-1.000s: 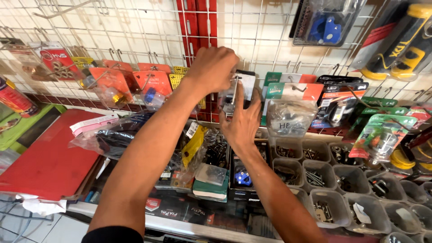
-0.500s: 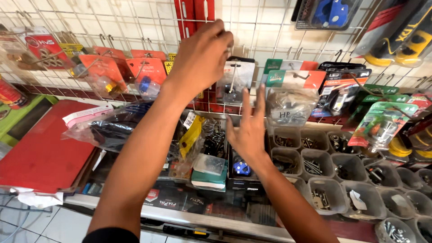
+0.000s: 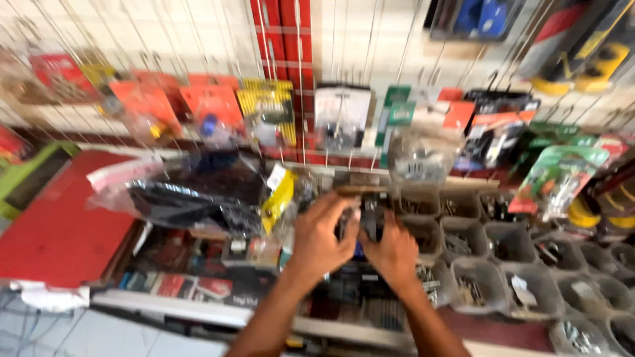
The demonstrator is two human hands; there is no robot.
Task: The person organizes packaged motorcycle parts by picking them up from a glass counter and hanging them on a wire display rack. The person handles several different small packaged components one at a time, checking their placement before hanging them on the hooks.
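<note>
White wire grid fills the upper frame, hung with glossy carded packets; below it stand grey plastic bins point(image 3: 503, 241) of small metal parts. At lower centre our left hand point(image 3: 322, 239) and right hand point(image 3: 395, 254) meet, fingers curled around a small dark object point(image 3: 368, 221) (blurred, perhaps hard plastic), upright between them, both hands equally near.

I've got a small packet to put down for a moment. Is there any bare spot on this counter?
The flat red surface at the far left looks bare, bordered by the black bag in clear plastic. Everywhere else is crowded: grey bins of hardware fill the right, hanging packets cover the wire wall, and the left hand and right hand meet over packed goods in the middle.
</note>
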